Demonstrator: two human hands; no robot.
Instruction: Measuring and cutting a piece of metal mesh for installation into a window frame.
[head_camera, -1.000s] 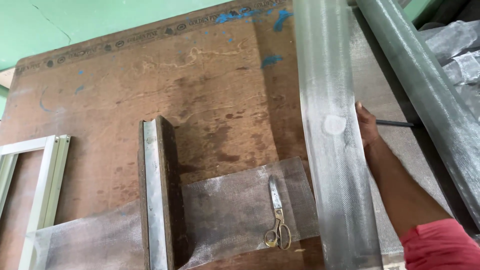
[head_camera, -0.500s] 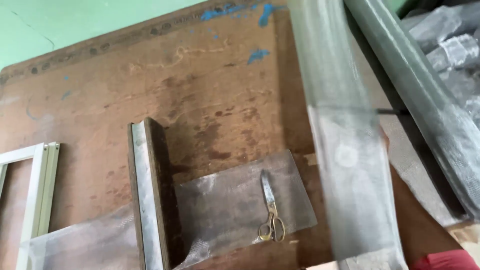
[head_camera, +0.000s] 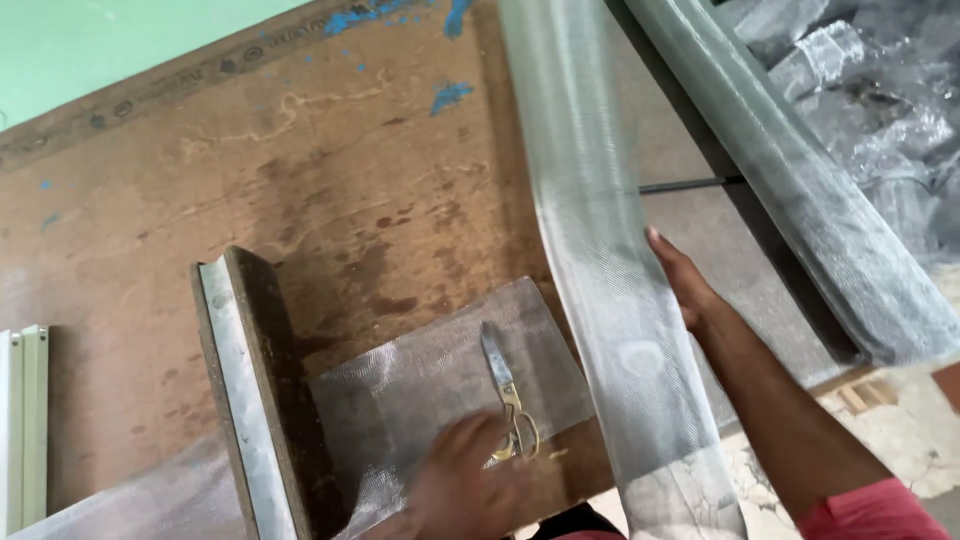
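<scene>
Left hand is blurred at the near edge of the brown workbench, fingers loosely curled over the handles of the scissors; can't tell if it's touching them or has closed on them. Scissors lie on a flat cut piece of grey mesh, blades pointing away from the near edge. Right hand is spread flat against the far side of a long mesh strip, propping it along the bench's right edge; nothing pinched. Judgement: get fingers fully into the scissor loops before lifting, so the blades don't snag the mesh under them, and keep the strip taut with the right palm. Scissors sit just beyond the left hand, left of the strip. Metal-edged board stands left of the cut piece; fat mesh roll lies off the right edge.
</scene>
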